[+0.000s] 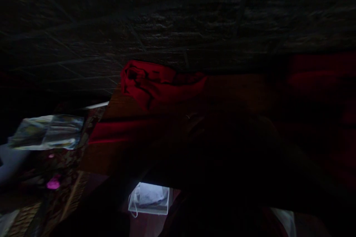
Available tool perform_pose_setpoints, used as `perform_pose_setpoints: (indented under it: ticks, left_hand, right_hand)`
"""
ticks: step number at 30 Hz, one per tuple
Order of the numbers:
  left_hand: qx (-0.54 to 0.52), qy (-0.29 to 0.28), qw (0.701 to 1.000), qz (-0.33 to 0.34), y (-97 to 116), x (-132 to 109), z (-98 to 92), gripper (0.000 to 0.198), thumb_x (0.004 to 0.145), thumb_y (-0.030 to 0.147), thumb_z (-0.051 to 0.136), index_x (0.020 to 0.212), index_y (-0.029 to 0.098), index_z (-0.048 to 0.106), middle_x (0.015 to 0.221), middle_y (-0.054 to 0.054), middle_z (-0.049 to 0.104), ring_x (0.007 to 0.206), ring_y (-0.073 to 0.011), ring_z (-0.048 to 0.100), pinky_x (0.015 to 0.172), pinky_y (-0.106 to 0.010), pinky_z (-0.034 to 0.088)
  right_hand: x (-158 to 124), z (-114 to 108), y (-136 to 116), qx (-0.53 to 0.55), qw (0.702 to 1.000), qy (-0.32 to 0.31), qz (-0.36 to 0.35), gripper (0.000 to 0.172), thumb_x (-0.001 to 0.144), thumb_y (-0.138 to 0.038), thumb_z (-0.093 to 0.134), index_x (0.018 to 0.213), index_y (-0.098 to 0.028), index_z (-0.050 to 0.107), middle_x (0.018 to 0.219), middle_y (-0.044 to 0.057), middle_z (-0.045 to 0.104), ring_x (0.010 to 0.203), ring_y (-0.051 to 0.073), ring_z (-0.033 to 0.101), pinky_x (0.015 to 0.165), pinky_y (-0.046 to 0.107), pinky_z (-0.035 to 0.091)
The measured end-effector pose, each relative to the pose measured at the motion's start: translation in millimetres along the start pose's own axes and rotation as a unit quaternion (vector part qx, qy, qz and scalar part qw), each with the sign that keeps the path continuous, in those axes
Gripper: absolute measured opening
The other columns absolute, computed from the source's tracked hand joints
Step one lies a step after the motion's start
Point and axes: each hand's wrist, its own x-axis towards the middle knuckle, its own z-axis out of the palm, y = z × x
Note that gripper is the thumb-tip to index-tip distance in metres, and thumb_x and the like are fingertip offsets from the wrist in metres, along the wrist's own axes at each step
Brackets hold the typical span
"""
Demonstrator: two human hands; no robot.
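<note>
Very dark frame. The red cloth [155, 81] is lying bunched on the brown tabletop [116, 105], with one strip spreading flatter below; probably only partly laid out. A dim hand [205, 127] seems to be resting beside it, but which hand and what grip I cannot tell. The plastic pouch [47, 131] on the left and the white bag [150, 197] low down are sitting apart, contents unreadable.

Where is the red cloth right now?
The red cloth lies bunched up near the middle of the head view, on the brown table, up and to the right of the shiny plastic packet.
</note>
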Motion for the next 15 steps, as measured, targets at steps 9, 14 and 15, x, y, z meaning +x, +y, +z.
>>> perform_pose_setpoints:
  ticks: [9,14,15]
  left_hand:
    - [0.035,-0.015,0.995,0.088,11,22,23.5,0.062,0.099,0.046,0.043,0.154,0.020,0.030,0.158,-0.010,0.032,0.144,-0.0306,0.031,0.120,-0.051,0.026]
    - [0.024,0.010,0.993,0.118,8,25,26.3,0.064,0.098,0.045,0.045,0.154,0.019,0.029,0.159,-0.013,0.031,0.147,-0.0319,0.026,0.121,-0.053,0.024]
    - [0.019,0.012,0.993,0.119,7,25,26.1,0.063,0.098,0.044,0.046,0.154,0.020,0.030,0.158,-0.012,0.032,0.147,-0.0320,0.027,0.120,-0.053,0.025]
  right_hand:
    - [-30,-49,0,-0.078,0.991,-0.107,0.035,0.036,0.099,-0.042,0.049,0.124,-0.020,0.063,0.112,0.008,0.070,0.092,0.021,0.068,0.080,0.029,0.051]
    - [-102,-84,27,-0.070,0.994,-0.058,0.055,0.035,0.093,-0.020,0.052,0.126,-0.021,0.063,0.117,0.010,0.069,0.102,0.023,0.068,0.086,0.033,0.055]
    - [-116,-89,34,-0.060,0.996,-0.037,0.055,0.035,0.092,-0.018,0.052,0.125,-0.021,0.064,0.117,0.009,0.069,0.102,0.024,0.068,0.086,0.034,0.056]
